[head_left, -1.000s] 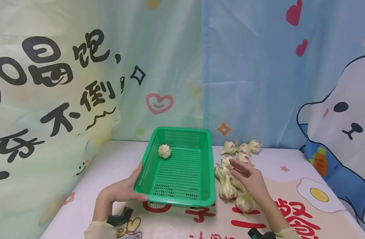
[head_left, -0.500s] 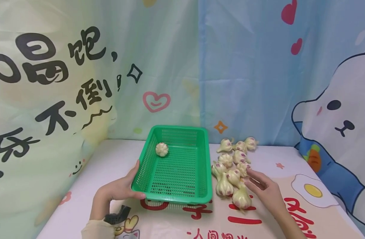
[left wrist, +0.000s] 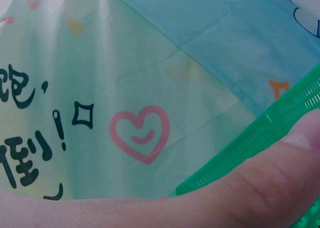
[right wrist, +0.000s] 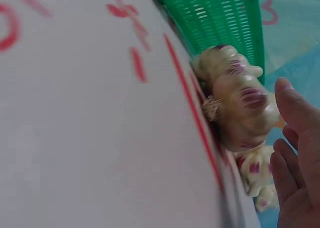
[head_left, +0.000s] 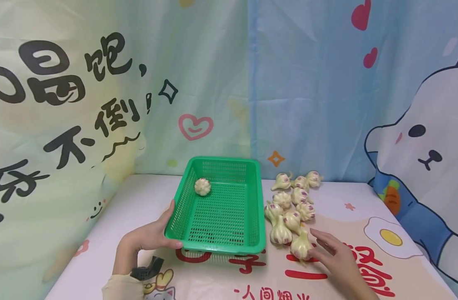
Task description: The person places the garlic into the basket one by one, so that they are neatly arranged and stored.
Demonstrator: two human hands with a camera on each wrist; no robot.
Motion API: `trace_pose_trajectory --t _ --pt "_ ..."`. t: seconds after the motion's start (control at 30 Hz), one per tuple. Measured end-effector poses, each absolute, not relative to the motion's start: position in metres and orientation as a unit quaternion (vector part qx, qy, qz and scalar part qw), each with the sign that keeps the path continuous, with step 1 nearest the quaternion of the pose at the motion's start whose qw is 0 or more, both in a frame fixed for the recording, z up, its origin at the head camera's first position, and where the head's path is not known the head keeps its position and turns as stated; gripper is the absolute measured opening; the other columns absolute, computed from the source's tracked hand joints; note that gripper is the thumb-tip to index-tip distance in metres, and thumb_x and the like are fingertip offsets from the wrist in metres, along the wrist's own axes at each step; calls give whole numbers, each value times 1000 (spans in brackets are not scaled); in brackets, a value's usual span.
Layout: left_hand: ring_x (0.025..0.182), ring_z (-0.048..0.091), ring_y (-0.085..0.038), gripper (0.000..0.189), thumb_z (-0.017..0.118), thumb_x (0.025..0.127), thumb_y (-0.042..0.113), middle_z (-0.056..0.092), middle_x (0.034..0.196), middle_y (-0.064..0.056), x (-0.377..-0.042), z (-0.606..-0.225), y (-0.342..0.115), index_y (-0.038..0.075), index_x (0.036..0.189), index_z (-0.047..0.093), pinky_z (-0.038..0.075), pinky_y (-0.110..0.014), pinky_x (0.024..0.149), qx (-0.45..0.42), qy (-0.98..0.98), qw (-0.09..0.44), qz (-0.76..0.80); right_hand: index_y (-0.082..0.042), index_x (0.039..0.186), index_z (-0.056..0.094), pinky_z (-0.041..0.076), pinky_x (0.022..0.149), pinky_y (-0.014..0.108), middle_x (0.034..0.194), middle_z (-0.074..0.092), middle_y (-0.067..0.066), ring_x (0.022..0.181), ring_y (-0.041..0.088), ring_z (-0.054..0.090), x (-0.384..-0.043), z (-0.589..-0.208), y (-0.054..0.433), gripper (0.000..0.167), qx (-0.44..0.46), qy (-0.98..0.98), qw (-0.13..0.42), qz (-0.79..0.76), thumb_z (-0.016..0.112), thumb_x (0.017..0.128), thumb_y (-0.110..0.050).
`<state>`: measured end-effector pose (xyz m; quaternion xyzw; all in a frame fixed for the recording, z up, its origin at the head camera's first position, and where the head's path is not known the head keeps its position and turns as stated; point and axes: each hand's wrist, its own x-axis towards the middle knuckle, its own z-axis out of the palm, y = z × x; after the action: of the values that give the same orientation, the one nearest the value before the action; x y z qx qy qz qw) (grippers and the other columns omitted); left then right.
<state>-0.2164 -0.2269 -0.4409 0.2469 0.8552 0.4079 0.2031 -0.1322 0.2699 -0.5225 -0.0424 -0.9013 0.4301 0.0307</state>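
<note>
My left hand [head_left: 150, 236] grips the near left corner of a green plastic basket [head_left: 221, 247], thumb over its front rim. One garlic bulb [head_left: 202, 187] lies inside, toward the back left. Right of the basket, several more garlic bulbs, whitish with purple marks, lie in a loose pile. Beside the nearest bulb [head_left: 301, 248] is my right hand [head_left: 337, 259], fingers loosely bent and thumb close to the bulb's right side. In the right wrist view that bulb [right wrist: 245, 108] stands out, with the hand [right wrist: 302, 153] at its right. My left thumb [left wrist: 240, 188] covers part of the basket in the left wrist view.
The table bears a printed cloth [head_left: 364, 233] with red lettering and a fried-egg picture. A printed curtain [head_left: 311, 83] hangs right behind the table's back edge. Other garlic bulbs [head_left: 283, 181] reach back along the basket's right side toward it.
My right hand has moved from over the middle of the pile toward me and to the right, down beside the nearest bulb. The left hand keeps its hold; the head view has shifted slightly.
</note>
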Motion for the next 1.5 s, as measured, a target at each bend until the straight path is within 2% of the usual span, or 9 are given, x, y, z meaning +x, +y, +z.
trace_pose_trajectory --t 0.13,0.4,0.53,0.73,1.03,1.23,1.33,1.43,1.5 --pt "145 -4 -40 125 77 78 35 -19 157 -16 -216 -439 -227 12 149 -24 17 -60 111 243 855 205 409 -23 136 53 50 91 39 136 55 5 126 29 51 -128 -529 266 69 -40 -910 41 410 69 77 -56" --pt "145 -4 -39 126 77 77 34 -19 157 -15 -216 -440 -227 14 149 -24 17 -60 111 249 851 203 416 -19 131 58 51 90 37 129 61 4 120 26 56 -127 -534 262 65 -19 -917 82 391 73 76 -50" --pt "145 -5 -40 126 77 78 34 -20 157 -16 -216 -441 -226 13 148 -25 17 -60 111 253 849 202 418 -18 131 58 51 89 36 128 62 5 120 26 56 -126 -537 263 67 -14 -918 83 386 73 75 -50" --pt "145 -8 -40 126 77 78 34 -21 157 -18 -216 -440 -226 11 148 -25 15 -59 112 251 849 202 418 -16 133 56 51 89 30 129 61 6 121 27 56 -125 -539 264 68 -4 -918 73 390 78 74 -40" --pt "145 -6 -40 126 77 77 35 -19 157 -17 -216 -441 -227 12 148 -24 17 -60 111 246 855 200 411 -18 137 53 50 90 34 132 58 7 124 29 53 -127 -540 262 71 10 -911 53 408 78 74 -40" --pt "145 -4 -39 126 77 78 34 -18 157 -16 -215 -440 -227 14 148 -24 17 -61 110 254 850 200 416 -19 135 54 50 90 32 130 59 4 123 27 53 -129 -543 261 69 13 -918 71 391 79 73 -38" --pt "145 -5 -39 126 78 77 34 -19 157 -16 -216 -440 -226 14 148 -24 17 -61 110 251 850 203 417 -18 133 56 51 89 28 128 60 3 120 21 55 -129 -545 261 68 15 -916 83 393 81 73 -36" --pt "145 -5 -39 126 78 77 34 -19 157 -15 -216 -441 -227 14 148 -24 17 -61 111 251 850 202 416 -18 133 56 51 87 25 127 60 2 117 6 54 -129 -547 261 68 12 -914 89 396 81 72 -37" --pt "145 -5 -39 126 78 77 34 -19 158 -15 -217 -442 -227 14 148 -24 17 -61 111 253 850 201 416 -18 133 56 51 87 25 128 60 2 116 3 53 -129 -548 261 69 7 -912 90 400 80 72 -38"
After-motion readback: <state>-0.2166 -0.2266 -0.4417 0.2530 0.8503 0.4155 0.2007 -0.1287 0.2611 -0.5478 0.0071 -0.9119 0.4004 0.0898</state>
